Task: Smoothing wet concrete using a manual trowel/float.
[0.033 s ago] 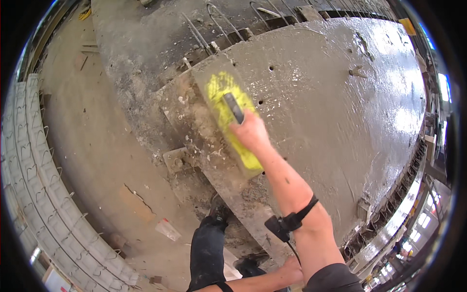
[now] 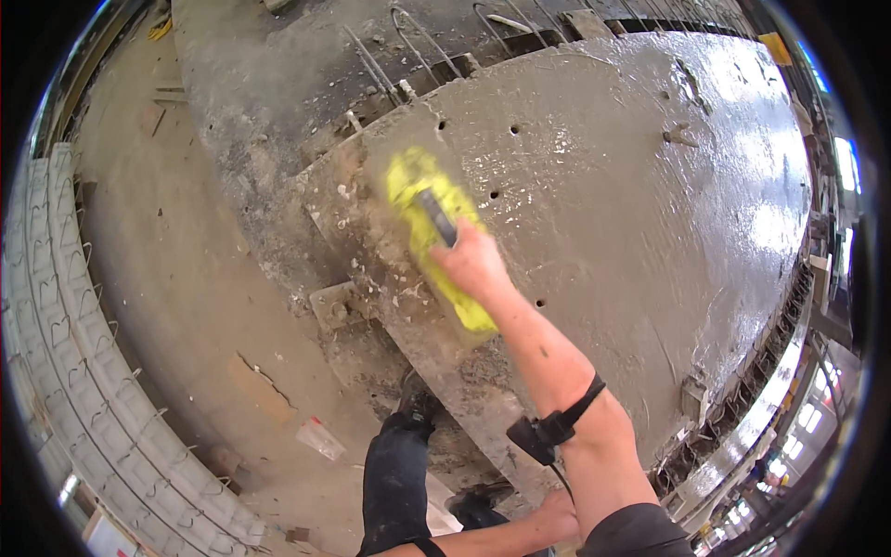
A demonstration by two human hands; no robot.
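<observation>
My right hand (image 2: 471,260) is closed around the dark handle (image 2: 436,217) of a yellow hand float (image 2: 461,295). The float lies flat over the left edge of a wet grey concrete slab (image 2: 603,186), and motion blurs its outline. Grey concrete smears its yellow top. My left hand (image 2: 557,516) is low in the view, beside my right upper arm, which partly covers it; its fingers are hidden. On my right arm, near the elbow, a black strap holds a small dark device (image 2: 534,438) with a cable.
Several small round holes (image 2: 514,130) dot the slab. Bent steel bars (image 2: 413,37) stick up along its far edge. A metal bracket (image 2: 336,304) juts from the near left side. Curved concrete segments (image 2: 65,371) with wire loops stand at far left. A wrapper (image 2: 320,438) lies on the floor.
The float and my right hand have slid slightly toward me and to the left, uncovering a hole near the far edge. My left hand stays in place.
</observation>
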